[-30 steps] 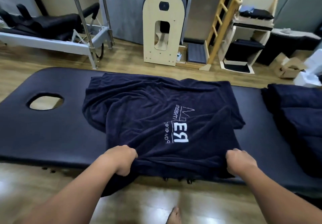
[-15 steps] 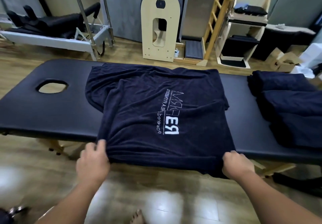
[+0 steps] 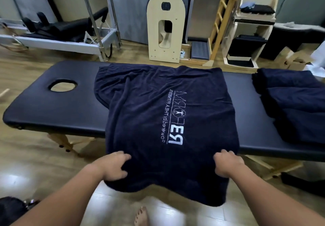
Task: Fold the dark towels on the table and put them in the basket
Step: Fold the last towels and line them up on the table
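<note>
A dark navy towel [image 3: 158, 102] with white mirrored lettering lies across the black massage table [image 3: 58, 109], its near part hanging over the table's front edge toward me. My left hand [image 3: 114, 166] grips the towel's near left part, fingers curled into the cloth. My right hand [image 3: 226, 164] grips the near right part the same way. More dark towels [image 3: 295, 106] lie piled on the table's right end. No basket is in view.
The table has an oval face hole [image 3: 63, 86] at its left end. Behind it stand a metal-framed exercise bed [image 3: 58, 37], a wooden arched barrel [image 3: 167, 25], a wooden ladder [image 3: 221, 23] and a shelf unit [image 3: 249, 37]. My bare foot [image 3: 140, 216] is on the wooden floor.
The towel has been pulled toward me and smoothed, so more of it hangs over the front edge and more lettering shows. My hands have shifted inward along its near part.
</note>
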Motion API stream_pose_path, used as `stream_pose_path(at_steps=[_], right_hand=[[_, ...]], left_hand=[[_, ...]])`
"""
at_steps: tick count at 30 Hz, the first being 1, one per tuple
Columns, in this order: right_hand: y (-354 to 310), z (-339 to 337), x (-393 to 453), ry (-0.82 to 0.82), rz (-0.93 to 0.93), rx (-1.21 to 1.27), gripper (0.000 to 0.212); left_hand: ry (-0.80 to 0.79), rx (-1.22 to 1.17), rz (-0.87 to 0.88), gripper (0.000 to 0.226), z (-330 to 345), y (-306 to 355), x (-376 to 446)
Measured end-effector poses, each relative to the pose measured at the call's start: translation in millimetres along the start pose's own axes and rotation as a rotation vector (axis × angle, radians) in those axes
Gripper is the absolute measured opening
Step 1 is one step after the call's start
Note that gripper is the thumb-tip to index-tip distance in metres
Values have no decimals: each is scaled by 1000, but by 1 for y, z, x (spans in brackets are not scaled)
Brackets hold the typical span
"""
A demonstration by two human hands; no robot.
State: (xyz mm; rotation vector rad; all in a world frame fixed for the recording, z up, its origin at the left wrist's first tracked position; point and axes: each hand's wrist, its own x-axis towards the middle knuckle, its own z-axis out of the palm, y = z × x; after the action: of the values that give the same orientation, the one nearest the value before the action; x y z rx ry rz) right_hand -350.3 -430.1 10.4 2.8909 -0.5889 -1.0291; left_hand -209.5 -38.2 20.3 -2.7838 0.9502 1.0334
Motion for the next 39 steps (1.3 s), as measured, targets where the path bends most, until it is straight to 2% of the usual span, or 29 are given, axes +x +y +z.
stream_pose_path(at_steps=[5, 12, 14, 19, 23, 26, 29, 35, 39], right_hand=[[-26, -31, 31, 126, -36, 117, 40], [-55, -78, 104, 177, -47, 282, 61], [-61, -85, 118, 144, -38, 327, 66], [-76, -92, 145, 103, -24, 401, 72], [-80, -99, 170, 66, -54, 360, 69], [-76, -103, 191, 38, 44, 382, 66], [-66, -112, 214, 39, 126, 391, 74], [-34, -141, 274, 61, 155, 426, 80], [-6, -163, 318, 78, 158, 443, 82]], left_hand=[[103, -34, 15, 47, -29, 5, 42], [309, 34, -53, 37, -80, -32, 124], [299, 77, -71, 46, -91, -38, 144], [92, 79, -39, 86, -118, -42, 195], [-58, 22, -115, 90, -127, -26, 237], [-43, 126, -138, 93, -131, -12, 266], [-7, 154, -84, 105, -144, 0, 297], [35, 113, -34, 105, -186, 33, 366], [42, 83, -101, 122, -216, 64, 418]])
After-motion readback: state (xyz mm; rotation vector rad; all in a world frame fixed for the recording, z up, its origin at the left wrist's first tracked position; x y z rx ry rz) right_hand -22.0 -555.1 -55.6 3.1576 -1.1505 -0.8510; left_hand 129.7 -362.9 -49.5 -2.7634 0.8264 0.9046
